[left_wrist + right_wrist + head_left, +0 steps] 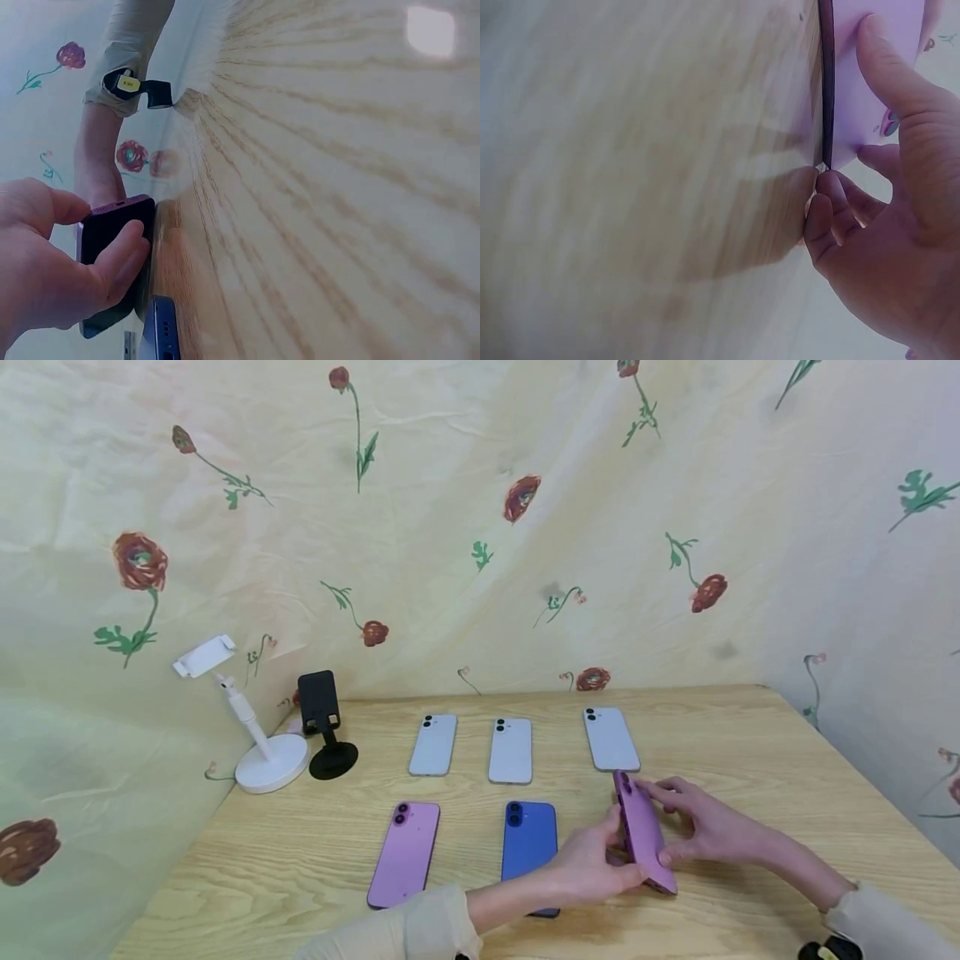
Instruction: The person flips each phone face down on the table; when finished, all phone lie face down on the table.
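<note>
A pinkish-purple smartphone [642, 831] is tilted up on its long edge at the right of the table, between both hands. My left hand [588, 867] grips it from the left near its lower end; in the left wrist view the thumb is at the end edge and fingers lie against the dark screen [105, 240]. From the right, my right hand [712, 827] holds the same phone, thumb on the purple back [851, 82], other fingers around its far end and edge. A blue smartphone [529, 835] lies back up, partly hidden behind the left forearm.
Another purple smartphone [405, 853] lies at the left. Three white smartphones, the left [433, 745], middle [511, 751] and right [611, 740], lie back up along the rear. A white phone stand [272, 763] and a black phone stand [333, 760] occupy the far left corner. Floral cloth [450, 527] hangs behind.
</note>
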The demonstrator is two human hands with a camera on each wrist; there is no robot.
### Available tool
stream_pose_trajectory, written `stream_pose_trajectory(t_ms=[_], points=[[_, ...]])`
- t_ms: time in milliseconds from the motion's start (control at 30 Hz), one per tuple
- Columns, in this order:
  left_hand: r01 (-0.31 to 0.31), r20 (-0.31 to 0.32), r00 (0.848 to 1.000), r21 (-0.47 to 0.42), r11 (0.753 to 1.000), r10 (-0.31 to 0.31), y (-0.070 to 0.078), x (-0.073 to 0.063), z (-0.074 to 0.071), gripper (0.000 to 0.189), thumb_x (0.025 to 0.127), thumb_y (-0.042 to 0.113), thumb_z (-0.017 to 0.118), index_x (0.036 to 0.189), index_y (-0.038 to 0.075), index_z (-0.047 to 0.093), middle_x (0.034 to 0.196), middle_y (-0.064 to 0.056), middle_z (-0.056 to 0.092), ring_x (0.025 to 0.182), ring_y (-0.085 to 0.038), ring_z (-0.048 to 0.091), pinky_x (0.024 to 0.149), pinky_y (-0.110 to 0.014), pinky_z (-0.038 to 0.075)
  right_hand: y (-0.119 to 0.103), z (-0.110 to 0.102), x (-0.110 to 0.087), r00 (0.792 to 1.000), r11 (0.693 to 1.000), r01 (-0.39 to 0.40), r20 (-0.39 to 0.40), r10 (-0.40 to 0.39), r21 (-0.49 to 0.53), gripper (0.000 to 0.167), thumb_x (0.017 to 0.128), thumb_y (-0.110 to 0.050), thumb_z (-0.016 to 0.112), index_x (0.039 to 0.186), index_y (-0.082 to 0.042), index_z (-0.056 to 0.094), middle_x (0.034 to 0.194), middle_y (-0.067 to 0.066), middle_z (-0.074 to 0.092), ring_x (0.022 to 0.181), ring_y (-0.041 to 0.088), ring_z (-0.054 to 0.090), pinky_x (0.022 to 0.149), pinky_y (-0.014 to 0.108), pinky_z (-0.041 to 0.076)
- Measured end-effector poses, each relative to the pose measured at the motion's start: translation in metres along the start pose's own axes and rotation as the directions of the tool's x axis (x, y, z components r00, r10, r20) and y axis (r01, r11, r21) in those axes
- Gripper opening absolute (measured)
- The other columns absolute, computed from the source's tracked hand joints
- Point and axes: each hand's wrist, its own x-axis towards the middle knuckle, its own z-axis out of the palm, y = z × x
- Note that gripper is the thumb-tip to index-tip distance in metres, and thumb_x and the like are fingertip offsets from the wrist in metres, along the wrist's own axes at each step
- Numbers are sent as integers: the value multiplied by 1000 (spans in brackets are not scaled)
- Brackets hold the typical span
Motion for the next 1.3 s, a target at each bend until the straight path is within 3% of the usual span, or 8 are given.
stream_pose_trajectory(t_ms=[267,400,533,667,833,1033,1167,1300], points=[[117,-70,991,-19,993,-118,3,-1,6,85,86,9,76,156,0,28,82,8,59,62,-6,63,64,-20,50,-3,0,2,997,995,-76,28,78,-59,93,72,-36,90,142,9,48,132,28,46,115,49,47,83,54,45],[120,-94,989,83,989,-112,2,1,6,89,83,13,79,156,-1,29,81,9,60,65,-3,61,68,-19,49,-4,1,3,997,995,-69,31,71,-66,93,72,-36,90,142,10,48,132,27,46,116,49,47,84,54,46],[126,-100,989,204,971,-107,1,2,5,92,80,18,80,155,-1,31,82,8,61,73,-2,56,74,-19,47,-5,1,4,996,994,-75,42,79,-83,92,73,-37,90,141,10,48,133,26,45,117,47,46,85,53,45],[124,-71,991,226,966,-111,1,3,2,94,79,16,81,155,-1,30,79,7,61,74,-2,55,73,-18,46,-6,1,6,993,991,-96,59,101,-91,92,74,-40,89,141,10,48,133,27,44,117,47,45,86,56,44],[87,-32,996,261,961,-82,-2,6,-1,98,75,14,83,155,-2,29,84,8,62,75,-2,55,67,-18,45,-7,1,6,993,989,-95,60,102,-110,92,75,-42,88,141,10,49,132,25,45,116,44,45,85,50,44],[37,-22,999,358,933,-31,-5,11,-2,91,70,15,87,146,1,41,87,7,59,75,-4,53,63,-18,44,-7,3,7,993,990,-94,61,101,-107,92,75,-42,87,141,10,49,132,23,44,117,42,44,85,49,43],[36,-22,999,401,915,-30,-5,11,-3,98,70,17,87,151,-2,36,89,5,62,78,-3,53,67,-16,44,-8,4,8,991,989,-110,70,117,-98,92,76,-42,87,143,9,48,133,24,43,117,43,43,84,51,43],[41,-17,999,406,913,-37,-4,11,-3,99,71,18,87,152,-3,34,75,7,62,72,-2,54,64,-16,43,-8,4,9,990,989,-114,73,121,-94,93,76,-42,87,143,9,47,134,25,43,118,46,43,86,56,43]])
